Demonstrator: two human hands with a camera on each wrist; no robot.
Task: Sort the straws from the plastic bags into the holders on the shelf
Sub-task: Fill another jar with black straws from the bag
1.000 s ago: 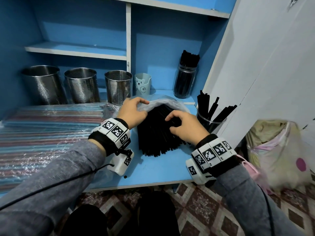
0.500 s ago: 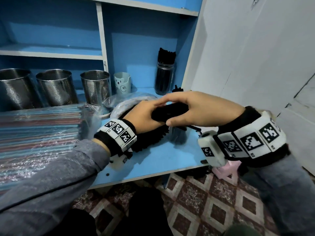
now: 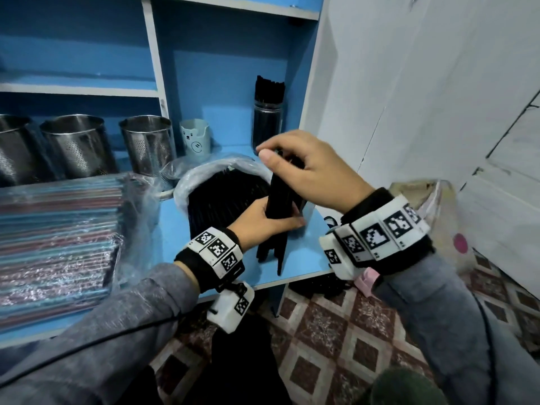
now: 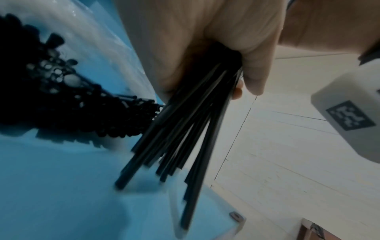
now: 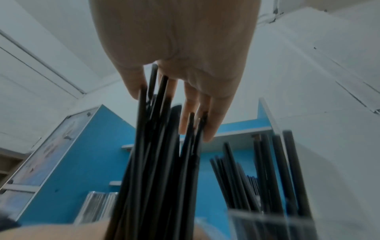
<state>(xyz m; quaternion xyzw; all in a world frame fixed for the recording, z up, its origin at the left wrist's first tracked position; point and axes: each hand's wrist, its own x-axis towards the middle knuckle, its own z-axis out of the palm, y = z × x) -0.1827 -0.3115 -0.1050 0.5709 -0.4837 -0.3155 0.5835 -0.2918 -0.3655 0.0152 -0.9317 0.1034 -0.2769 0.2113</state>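
A bundle of black straws [image 3: 281,200] stands upright, its lower ends fanned out on the blue shelf board [image 3: 295,258]. My left hand [image 3: 257,220] grips the bundle around its middle; the left wrist view shows the straws [image 4: 185,129] spreading below the fist [image 4: 205,40]. My right hand [image 3: 306,171] sits over the top ends, thumb on one side and fingers on the other, as the right wrist view shows [image 5: 174,40] with the straws [image 5: 156,162]. Behind lies the open plastic bag of black straws [image 3: 222,197]. A clear glass holder with black straws [image 5: 267,178] stands to the right.
Three perforated metal holders [image 3: 79,144] [image 3: 147,141] [image 3: 11,147] stand at the back left, next to a small bear cup [image 3: 195,140] and a jar of black straws [image 3: 267,112]. A wrapped pack of coloured straws [image 3: 58,229] covers the left. White wall panels [image 3: 409,97] close the right.
Both hands took a bundle of black straws out of the bag, lifted it lying across, then turned it upright and set its lower ends on the shelf board.
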